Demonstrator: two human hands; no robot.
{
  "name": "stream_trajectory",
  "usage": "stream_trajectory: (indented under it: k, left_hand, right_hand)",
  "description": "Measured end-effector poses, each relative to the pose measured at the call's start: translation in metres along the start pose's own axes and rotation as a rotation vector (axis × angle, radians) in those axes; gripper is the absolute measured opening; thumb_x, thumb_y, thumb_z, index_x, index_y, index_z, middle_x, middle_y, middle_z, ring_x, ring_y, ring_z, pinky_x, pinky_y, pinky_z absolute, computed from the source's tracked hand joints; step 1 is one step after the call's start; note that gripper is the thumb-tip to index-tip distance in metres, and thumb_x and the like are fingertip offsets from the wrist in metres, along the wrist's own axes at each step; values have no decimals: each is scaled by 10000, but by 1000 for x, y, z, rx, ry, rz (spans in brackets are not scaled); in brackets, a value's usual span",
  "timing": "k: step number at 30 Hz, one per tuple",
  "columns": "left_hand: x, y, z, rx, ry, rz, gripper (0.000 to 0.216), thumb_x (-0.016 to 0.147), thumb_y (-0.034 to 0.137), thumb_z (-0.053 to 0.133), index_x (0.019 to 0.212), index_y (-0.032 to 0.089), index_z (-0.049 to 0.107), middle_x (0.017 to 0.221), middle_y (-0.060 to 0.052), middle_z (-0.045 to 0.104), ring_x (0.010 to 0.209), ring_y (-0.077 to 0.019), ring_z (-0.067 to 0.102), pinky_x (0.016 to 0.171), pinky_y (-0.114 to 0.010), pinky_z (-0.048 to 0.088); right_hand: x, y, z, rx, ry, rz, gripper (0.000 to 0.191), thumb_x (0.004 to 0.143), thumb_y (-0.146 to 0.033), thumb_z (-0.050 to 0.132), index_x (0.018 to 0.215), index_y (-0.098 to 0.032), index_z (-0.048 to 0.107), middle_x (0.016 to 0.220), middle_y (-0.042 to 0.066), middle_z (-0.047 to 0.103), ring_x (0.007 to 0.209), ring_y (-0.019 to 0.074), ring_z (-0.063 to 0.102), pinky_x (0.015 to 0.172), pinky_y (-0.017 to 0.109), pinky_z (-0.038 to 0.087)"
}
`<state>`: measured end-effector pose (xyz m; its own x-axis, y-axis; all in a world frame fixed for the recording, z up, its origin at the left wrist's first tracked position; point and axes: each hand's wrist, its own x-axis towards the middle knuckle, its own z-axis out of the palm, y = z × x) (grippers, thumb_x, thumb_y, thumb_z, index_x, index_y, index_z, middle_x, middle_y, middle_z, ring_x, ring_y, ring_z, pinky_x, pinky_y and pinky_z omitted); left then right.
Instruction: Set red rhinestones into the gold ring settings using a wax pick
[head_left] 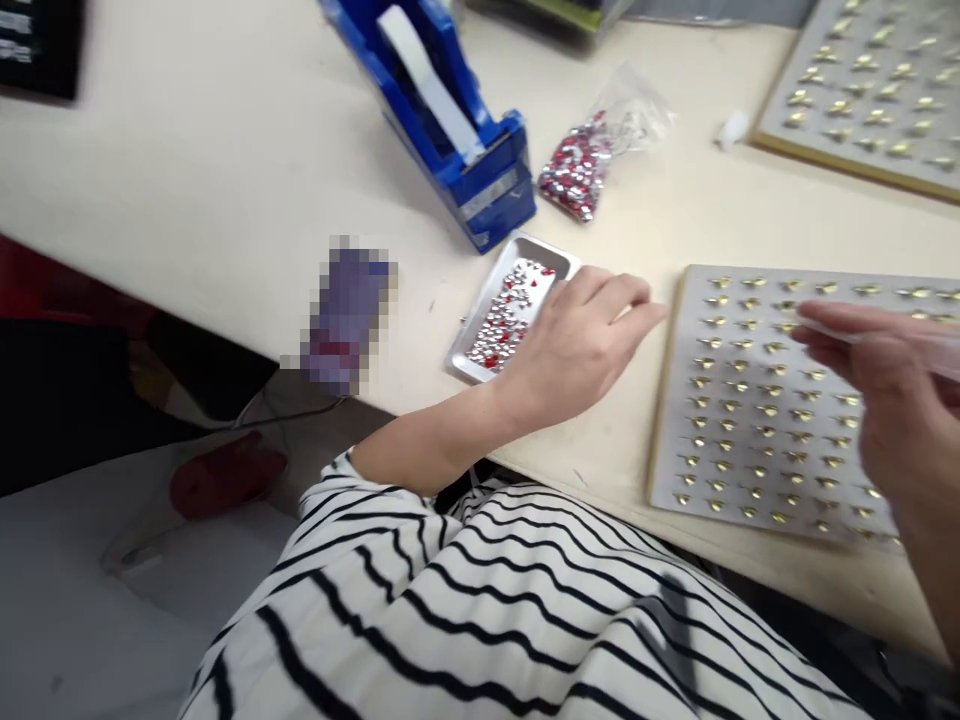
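My left hand (577,345) hangs between a small metal tray (459,362) and a pale board (679,400), its fingers curled and the thumb close to the index finger. Whether a tiny piece sits in that pinch cannot be made out. Loose silver and red gems (499,325) lie in the tray, partly behind the hand. Over the board, my right hand (892,390) is closed round a translucent whitish tube-like object (941,352). Rows of small gold ring-like pieces (765,410) stand in the board; the right hand hides some of them.
A blue tape dispenser (491,185) stands behind the tray, beside a clear bag of red and silver gems (577,165). A second board of gold pieces (870,95) lies at the back right, near a small white object (733,130). A blurred-out rectangular item (345,315) rests by the table's front edge.
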<state>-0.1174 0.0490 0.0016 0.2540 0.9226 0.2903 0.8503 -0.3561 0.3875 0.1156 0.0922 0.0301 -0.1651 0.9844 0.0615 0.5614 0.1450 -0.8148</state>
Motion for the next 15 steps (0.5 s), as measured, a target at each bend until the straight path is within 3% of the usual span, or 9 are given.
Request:
stream_trajectory:
  k: [7, 15]
  left_hand:
    - [-1, -1, 5, -13, 36, 15, 257, 931, 200, 486, 1154, 219, 610, 1132, -31, 625, 1002, -216, 452, 930, -380, 414]
    - [0, 0, 6, 6, 24, 11, 249, 923, 202, 498, 1143, 220, 613, 1121, -38, 629, 986, -220, 467, 914, -383, 413]
  right_hand:
    - [-1, 14, -1, 129, -36, -43, 243, 857, -366, 525, 986, -243, 690, 1033, 41, 674, 955, 151, 654, 895, 346, 600]
    - [-1, 14, 1, -6, -142, -26, 247, 883, -364, 493, 1045, -281, 660, 1067, -11, 662, 953, 135, 651, 904, 362, 580]
